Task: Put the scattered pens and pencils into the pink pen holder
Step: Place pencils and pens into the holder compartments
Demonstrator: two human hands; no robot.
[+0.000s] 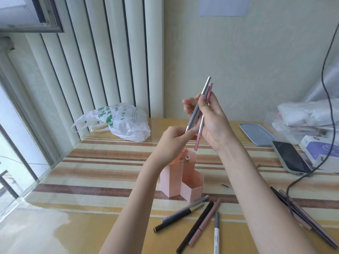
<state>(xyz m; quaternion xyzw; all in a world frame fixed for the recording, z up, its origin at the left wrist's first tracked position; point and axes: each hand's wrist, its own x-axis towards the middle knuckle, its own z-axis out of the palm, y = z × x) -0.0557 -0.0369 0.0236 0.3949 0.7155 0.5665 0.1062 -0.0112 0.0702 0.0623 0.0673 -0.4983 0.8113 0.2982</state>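
The pink pen holder [190, 187] stands mid-table, with one pen end [187, 157] poking from its tall back compartment. Above it, my right hand [212, 123] grips a grey pen [197, 109] and a pink pen [200, 129], both held nearly upright. My left hand [174, 142] pinches the lower tip of the grey pen. Several pens lie loose in front of the holder: grey [185, 209], black [196, 226], dusty pink [205, 222] and white [216, 233]. More dark pens [300, 215] lie at the right, beside my forearm.
A white plastic bag [124, 121] sits at the back left. A blue lid [256, 133], a phone [289, 158], a tissue pack [319, 151] and a dark cable [328, 99] crowd the right side. The striped table [100, 171] meets a window at the left.
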